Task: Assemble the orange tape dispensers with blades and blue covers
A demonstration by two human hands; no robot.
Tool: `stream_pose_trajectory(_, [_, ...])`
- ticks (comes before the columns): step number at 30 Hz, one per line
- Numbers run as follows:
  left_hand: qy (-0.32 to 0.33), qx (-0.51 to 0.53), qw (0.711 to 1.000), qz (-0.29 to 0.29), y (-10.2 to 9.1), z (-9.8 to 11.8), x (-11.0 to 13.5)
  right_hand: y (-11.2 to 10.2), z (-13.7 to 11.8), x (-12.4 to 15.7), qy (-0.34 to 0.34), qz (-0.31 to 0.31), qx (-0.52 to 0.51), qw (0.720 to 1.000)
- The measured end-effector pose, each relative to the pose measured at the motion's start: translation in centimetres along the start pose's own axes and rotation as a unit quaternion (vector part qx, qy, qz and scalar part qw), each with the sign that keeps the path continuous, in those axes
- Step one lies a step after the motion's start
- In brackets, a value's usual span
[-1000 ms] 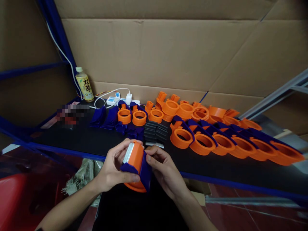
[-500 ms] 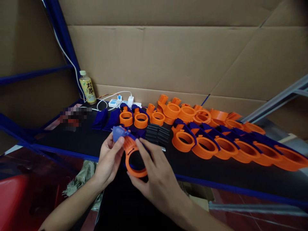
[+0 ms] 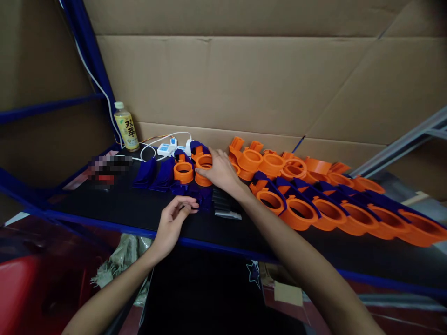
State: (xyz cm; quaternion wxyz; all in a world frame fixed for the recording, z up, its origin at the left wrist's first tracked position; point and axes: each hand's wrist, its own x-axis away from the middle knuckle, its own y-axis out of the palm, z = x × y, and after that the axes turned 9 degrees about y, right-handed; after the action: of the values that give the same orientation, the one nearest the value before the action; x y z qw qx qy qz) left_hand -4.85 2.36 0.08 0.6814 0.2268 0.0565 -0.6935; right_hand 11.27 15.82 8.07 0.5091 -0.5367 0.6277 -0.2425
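My right hand (image 3: 219,170) is closed around an orange ring-shaped tape dispenser (image 3: 203,161) with a dark blue part at its back. This dispenser sits on top of a second orange ring, in the left group on the table. Beside it on the left stands another orange dispenser (image 3: 183,172) with a blue back. My left hand (image 3: 176,215) is near the table's front, thumb and fingers drawn together; whatever they hold, if anything, is not visible. Loose dark blue pieces (image 3: 180,188) lie just beyond its fingertips. Black strips (image 3: 223,204) lie partly under my right forearm.
Stacks of dark blue pieces (image 3: 145,173) lie on the left. A long row of orange dispensers (image 3: 327,213) fills the right, with plain orange pieces (image 3: 272,163) behind. A yellow-labelled bottle (image 3: 126,128) and a white power strip (image 3: 167,149) stand at the back.
The dispenser held in both hands has moved forward to the left group, onto a ring there, with my right hand. My left hand has let go of it and stays near the front edge.
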Motion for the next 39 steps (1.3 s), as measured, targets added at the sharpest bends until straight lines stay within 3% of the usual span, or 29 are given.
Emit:
stream_pose_trajectory(8, [-0.018,0.006,0.999,-0.045,-0.1,0.0,-0.4,0.3,0.0,-0.4,-0.022,-0.005,0.007,1.000])
stream_pose_trajectory(16, [-0.022,-0.003,0.998,-0.054,0.0,0.1,-0.3,0.5,0.3,-0.1,-0.042,-0.009,-0.004,0.999])
stream_pose_trajectory(22, [-0.018,-0.010,0.998,-0.057,-0.1,0.3,-0.3,-0.9,0.3,0.7,-0.041,-0.006,-0.014,0.999])
stream_pose_trajectory(27, [-0.019,-0.019,0.998,-0.064,-0.2,0.1,-0.4,-4.2,2.4,3.0,-0.022,0.023,0.000,0.999])
stream_pose_trajectory(32, [-0.023,-0.019,0.997,-0.064,0.0,0.4,-0.4,-6.9,5.5,6.3,0.032,-0.057,0.095,0.993])
stream_pose_trajectory(35, [-0.025,-0.015,0.997,-0.067,0.2,0.7,-0.3,-7.1,6.8,6.8,0.045,-0.082,0.140,0.986])
stream_pose_trajectory(39, [-0.025,-0.020,0.997,-0.072,0.3,0.7,-0.3,-6.0,7.4,4.8,0.024,-0.085,0.129,0.988])
